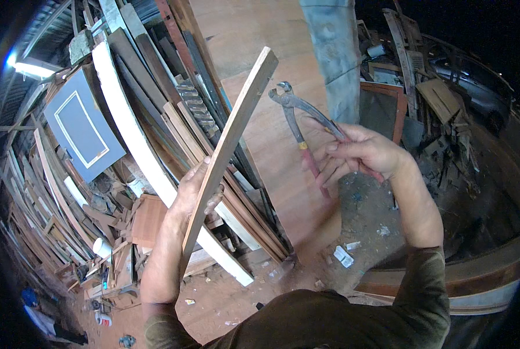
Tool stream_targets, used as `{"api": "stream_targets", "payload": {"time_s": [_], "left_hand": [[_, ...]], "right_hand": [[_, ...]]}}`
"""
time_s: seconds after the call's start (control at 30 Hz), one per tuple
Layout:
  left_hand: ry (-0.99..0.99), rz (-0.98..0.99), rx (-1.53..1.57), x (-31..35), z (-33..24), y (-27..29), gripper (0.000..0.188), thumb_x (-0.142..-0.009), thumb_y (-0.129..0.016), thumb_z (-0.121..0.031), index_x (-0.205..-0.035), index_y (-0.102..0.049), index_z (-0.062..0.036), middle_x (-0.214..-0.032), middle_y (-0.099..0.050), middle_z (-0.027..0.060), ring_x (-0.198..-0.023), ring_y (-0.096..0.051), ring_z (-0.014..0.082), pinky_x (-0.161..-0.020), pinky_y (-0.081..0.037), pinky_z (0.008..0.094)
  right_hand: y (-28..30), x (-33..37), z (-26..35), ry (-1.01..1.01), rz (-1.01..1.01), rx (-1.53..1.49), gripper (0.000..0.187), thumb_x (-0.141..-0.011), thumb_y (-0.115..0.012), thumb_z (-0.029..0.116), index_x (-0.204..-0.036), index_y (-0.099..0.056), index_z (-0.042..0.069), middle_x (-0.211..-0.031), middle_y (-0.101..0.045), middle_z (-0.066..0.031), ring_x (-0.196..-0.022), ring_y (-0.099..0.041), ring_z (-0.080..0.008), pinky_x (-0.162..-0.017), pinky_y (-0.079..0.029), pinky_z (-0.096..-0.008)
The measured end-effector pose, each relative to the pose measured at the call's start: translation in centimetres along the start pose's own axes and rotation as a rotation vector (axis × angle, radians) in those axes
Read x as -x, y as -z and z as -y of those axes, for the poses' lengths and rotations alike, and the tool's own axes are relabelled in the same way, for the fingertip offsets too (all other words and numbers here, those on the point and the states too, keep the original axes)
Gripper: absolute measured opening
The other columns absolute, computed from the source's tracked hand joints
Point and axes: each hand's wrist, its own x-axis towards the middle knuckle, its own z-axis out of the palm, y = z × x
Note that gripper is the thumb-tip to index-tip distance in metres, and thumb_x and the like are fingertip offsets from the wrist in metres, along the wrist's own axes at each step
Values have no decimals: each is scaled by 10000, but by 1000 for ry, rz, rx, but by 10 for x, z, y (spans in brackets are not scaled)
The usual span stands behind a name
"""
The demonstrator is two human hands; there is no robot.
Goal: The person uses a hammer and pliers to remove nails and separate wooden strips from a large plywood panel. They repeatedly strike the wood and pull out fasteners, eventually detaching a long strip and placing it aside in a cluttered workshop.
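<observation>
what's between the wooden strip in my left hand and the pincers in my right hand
Nothing solid. In the head view, the gap between the wooden strip and the pincers is open air; behind it shows only the reddish wooden board.

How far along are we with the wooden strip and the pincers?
Early stage. Done: the left hand holds the wooden strip up, and the right hand grips the pincers. In hand: the pincer head sits close beside the strip's upper end, apart from it. Left: any actual grip on the strip; no nail is discernible.

The wooden slat stands left of the pincers.
</observation>
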Motion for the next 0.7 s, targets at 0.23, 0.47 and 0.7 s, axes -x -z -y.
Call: {"api": "stream_targets", "payload": {"time_s": [0.23, 0.47, 0.7], "left_hand": [[28, 199, 40, -6, 11, 17, 467, -1066, -395, -430, -1250, -530, -23, -518, -451, 50, -355, -444, 140, -291, -337, 272], [48, 53, -36, -2, 4, 9, 415, -1065, -391, -436, -1110, -552, -56, -508, -448, 56, -341, -424, 140, -278, -320, 277], [-40, 36, -122, -11, -1, -9, 388, -1058, -428, -430, -1043, -556, -64, -477, -423, 17, -317, -380, 118, -275, -281, 259]], "right_hand": [[39, -19, -2, 76, -6, 63, 578, -982, -574, 197, -1516, -371, 108, -1029, -671, -97, -687, -661, -141, -493, -480, -268], [15, -27, -10, -128, -17, -122, 340, -984, -601, 197, -1296, -494, 116, -785, -533, -10, -631, -544, -141, -543, -469, -294], [-95, -78, -85, 264, -122, -742, 153, -1025, -546, 225, -1055, -478, 91, -749, -489, -18, -601, -524, -104, -455, -447, -281]]}}
